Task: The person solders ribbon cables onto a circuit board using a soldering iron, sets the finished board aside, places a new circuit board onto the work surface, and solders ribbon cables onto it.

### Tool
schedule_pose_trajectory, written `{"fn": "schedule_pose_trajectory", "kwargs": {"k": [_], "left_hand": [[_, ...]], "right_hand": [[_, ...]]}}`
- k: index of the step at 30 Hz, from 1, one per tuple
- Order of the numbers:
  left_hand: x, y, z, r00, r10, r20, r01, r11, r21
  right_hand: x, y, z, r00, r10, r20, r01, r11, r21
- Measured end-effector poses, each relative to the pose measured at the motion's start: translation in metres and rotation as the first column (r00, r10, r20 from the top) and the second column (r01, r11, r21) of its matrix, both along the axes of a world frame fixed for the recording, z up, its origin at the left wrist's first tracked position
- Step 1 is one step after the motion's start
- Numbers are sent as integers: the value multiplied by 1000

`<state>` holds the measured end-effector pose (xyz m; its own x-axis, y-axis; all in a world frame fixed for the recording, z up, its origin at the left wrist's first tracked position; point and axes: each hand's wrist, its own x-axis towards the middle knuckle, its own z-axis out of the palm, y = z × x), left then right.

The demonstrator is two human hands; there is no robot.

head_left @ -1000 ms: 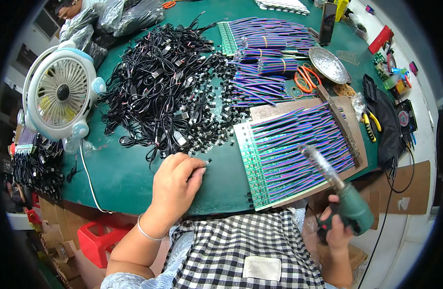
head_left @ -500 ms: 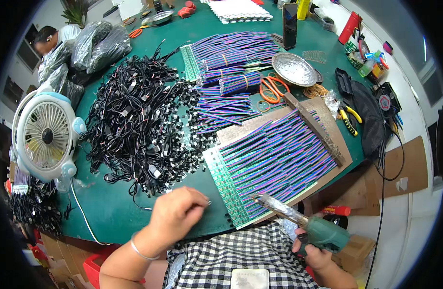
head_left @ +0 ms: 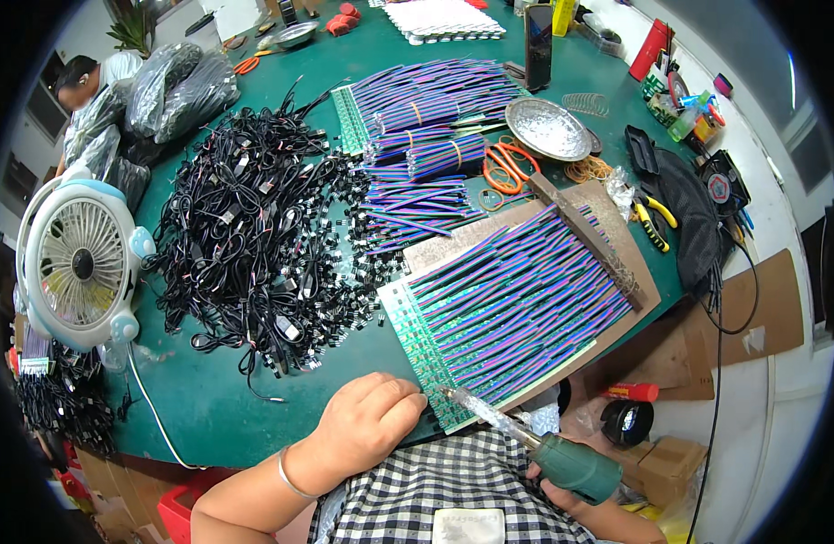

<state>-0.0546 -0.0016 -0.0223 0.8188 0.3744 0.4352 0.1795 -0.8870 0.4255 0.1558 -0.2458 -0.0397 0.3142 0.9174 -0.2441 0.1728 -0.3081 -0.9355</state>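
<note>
The left hand (head_left: 372, 422), curled, any pinched item hidden from view, has moved up against the near end of the green circuit boards (head_left: 415, 334); the right hand (head_left: 558, 496), wrapped around a green soldering gun (head_left: 582, 468), now brings its tip there.

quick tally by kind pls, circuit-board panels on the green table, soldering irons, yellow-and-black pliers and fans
Circuit-board panels with wires, front and rear: 2
Green-handled soldering iron: 1
Yellow-and-black pliers: 1
White-and-blue fan: 1
Total: 5
</note>
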Motion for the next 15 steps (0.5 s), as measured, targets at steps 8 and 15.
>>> {"fn": "schedule_pose_trajectory", "kwargs": {"k": [8, 15], "left_hand": [[0, 1, -2, 999, -36, 8, 35, 998, 49], [1, 0, -2, 999, -39, 3, 39, 999, 7]], "right_hand": [[-7, 5, -1, 998, -41, -39, 41, 999, 4], [-12, 10, 3, 994, -103, -28, 104, 994, 44]]}}
